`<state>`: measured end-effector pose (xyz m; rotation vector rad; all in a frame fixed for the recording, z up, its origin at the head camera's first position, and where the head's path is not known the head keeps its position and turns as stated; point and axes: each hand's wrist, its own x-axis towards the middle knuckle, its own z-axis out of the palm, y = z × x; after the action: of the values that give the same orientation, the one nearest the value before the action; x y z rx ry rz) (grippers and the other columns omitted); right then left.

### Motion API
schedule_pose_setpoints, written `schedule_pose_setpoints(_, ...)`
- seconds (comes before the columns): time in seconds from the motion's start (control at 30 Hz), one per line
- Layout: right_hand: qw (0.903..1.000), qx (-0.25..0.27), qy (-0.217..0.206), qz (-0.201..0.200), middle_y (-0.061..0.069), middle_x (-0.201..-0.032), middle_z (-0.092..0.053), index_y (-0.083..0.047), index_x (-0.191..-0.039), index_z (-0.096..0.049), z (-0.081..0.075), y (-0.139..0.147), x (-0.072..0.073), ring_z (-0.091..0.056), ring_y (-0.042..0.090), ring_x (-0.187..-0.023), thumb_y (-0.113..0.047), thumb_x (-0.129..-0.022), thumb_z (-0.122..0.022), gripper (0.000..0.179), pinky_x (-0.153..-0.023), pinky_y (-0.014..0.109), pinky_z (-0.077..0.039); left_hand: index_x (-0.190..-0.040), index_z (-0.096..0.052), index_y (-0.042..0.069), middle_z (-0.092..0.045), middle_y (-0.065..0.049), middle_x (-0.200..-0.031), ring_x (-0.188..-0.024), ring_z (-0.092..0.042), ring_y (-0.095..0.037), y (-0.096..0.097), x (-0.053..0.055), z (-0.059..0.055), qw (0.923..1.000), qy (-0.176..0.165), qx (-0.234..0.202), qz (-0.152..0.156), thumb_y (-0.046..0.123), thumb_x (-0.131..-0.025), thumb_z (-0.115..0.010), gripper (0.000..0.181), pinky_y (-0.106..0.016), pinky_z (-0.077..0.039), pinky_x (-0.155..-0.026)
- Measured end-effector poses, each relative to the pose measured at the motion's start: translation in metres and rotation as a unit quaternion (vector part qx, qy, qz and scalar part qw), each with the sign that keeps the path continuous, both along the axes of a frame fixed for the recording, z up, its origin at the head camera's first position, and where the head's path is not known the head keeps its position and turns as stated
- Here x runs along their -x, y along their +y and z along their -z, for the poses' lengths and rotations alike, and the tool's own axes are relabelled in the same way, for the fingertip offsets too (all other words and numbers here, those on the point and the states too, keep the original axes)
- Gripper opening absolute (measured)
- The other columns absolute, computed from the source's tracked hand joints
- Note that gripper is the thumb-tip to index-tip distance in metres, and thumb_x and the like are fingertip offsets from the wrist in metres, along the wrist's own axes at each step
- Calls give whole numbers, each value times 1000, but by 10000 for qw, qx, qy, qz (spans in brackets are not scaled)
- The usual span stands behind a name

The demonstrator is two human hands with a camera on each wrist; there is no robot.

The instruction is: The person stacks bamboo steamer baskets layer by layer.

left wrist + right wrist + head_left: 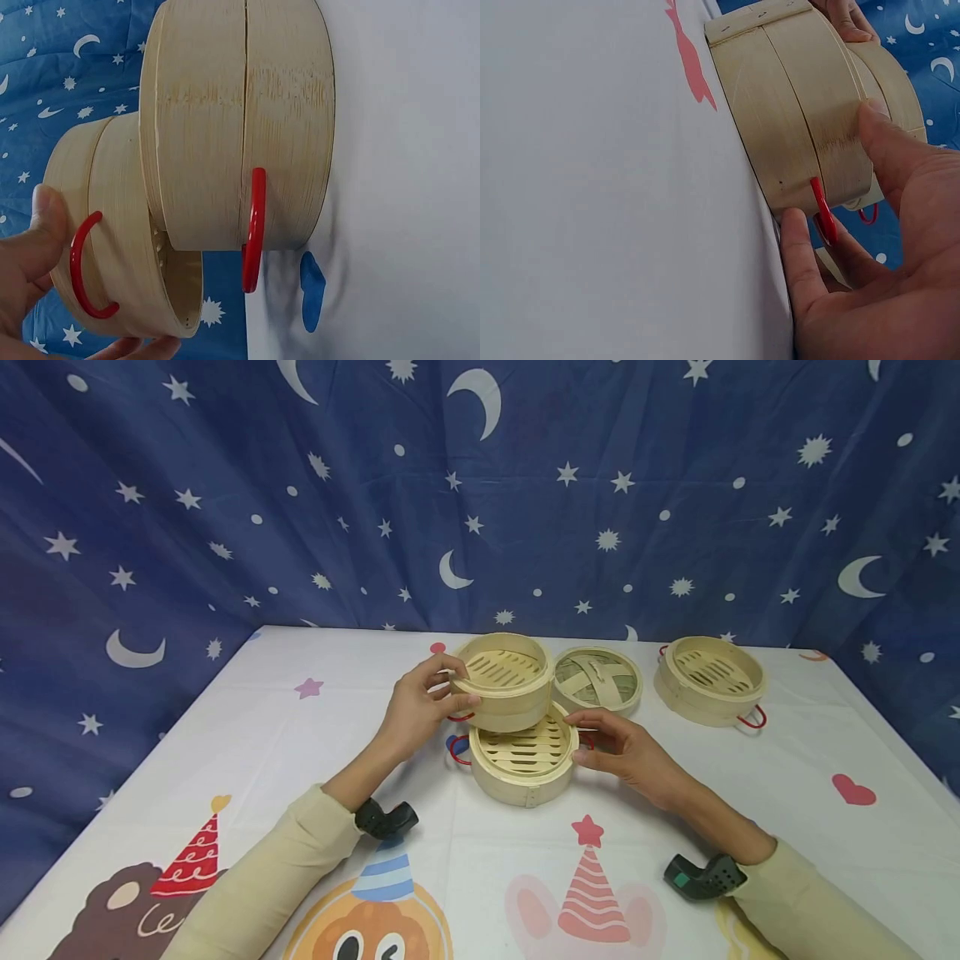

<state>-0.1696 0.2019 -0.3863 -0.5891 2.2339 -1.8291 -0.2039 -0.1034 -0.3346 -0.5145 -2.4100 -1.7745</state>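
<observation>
My left hand (417,708) grips a round bamboo steamer basket (513,708) by its left side, thumb and fingers spread over the wall. This basket is raised and tilted, overlapping the back of a second bamboo steamer basket (517,787) on the table. A red handle (78,262) shows beside the left hand in the left wrist view. My right hand (630,758) holds the second basket's right side, its thumb near the rim and its other fingers around the wall by a red handle (822,217). Both baskets have slatted floors.
Behind the baskets lies a woven bamboo lid (627,667). A third steamer basket (711,706) with red handles stands at the back right. The white tablecloth (300,747) has printed party animals, and a blue starry curtain (540,510) hangs behind the table.
</observation>
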Motion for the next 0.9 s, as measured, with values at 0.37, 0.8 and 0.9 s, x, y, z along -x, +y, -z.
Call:
schedule_pose_setpoints(0.37,9997,184,131,91,20,-131,-48,-1,-133,-41,-8,4,0,-54,20,-117,-15,-100,-53,38,-92,36,-50,-98,-61,12,-57,-3,-117,-112,-57,-20,-2,0,-1,9996,-142,-16,230,10,-79,-79,27,-33,-45,-98)
schedule_pose_setpoints(0.8,9976,177,620,254,25,-135,-46,-4,-141,-38,-17,3,1,-50,37,-122,-9,-98,-55,46,-95,25,-47,-97,-60,7,-56,-8,-114,-113,-57,-23,-3,0,-1,9968,-335,-294,664,2,-78,-78,27,-28,-47,-95)
schedule_pose_setpoints(0.9,9957,55,861,340,24,-134,-48,-8,-141,-41,-19,5,2,-49,39,-121,-9,-97,-56,46,-95,24,-46,-97,-59,5,-55,-10,-114,-113,-57,-23,-3,-1,-2,9959,-310,-320,791,1,-78,-78,27,-27,-46,-96)
